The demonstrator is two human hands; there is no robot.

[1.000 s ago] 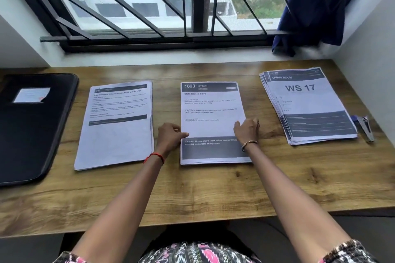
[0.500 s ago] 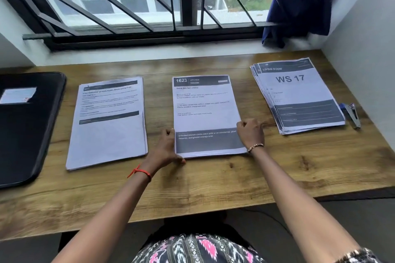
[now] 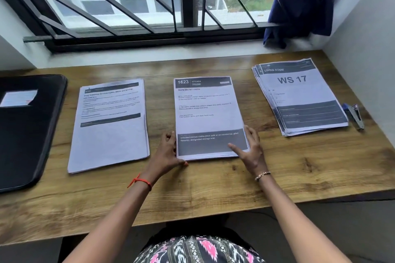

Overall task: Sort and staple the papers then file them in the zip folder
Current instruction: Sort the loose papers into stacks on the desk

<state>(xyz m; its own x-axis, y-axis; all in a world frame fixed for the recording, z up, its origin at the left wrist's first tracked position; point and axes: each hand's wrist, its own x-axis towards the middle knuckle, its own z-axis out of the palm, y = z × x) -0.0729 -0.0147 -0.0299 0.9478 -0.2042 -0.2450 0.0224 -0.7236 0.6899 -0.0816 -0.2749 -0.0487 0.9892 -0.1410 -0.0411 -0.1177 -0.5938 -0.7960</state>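
Three paper stacks lie in a row on the wooden desk [image 3: 213, 188]. The middle stack [image 3: 208, 113], headed "1623 KITCHEN", sits between my hands. My left hand [image 3: 168, 153] presses its lower left edge with the thumb at the bottom corner. My right hand [image 3: 249, 149] rests on the lower right corner, fingers spread and straight over the grey band. The left stack [image 3: 111, 126] lies apart, and the fanned right stack [image 3: 299, 96] reads "LIVING ROOM WS 17". A blue and silver stapler [image 3: 353, 115] lies just right of that stack. The black zip folder [image 3: 25, 130] lies shut at the far left.
A barred window [image 3: 149, 6] and white sill run along the desk's back edge. A blue curtain [image 3: 299, 2] hangs at the back right corner. A white wall [image 3: 367, 38] borders the desk's right side.
Both hands slid down the middle stack from mid-page to its bottom corners. My right hand's fingers uncurled and spread flat on the page. The view shifted slightly.
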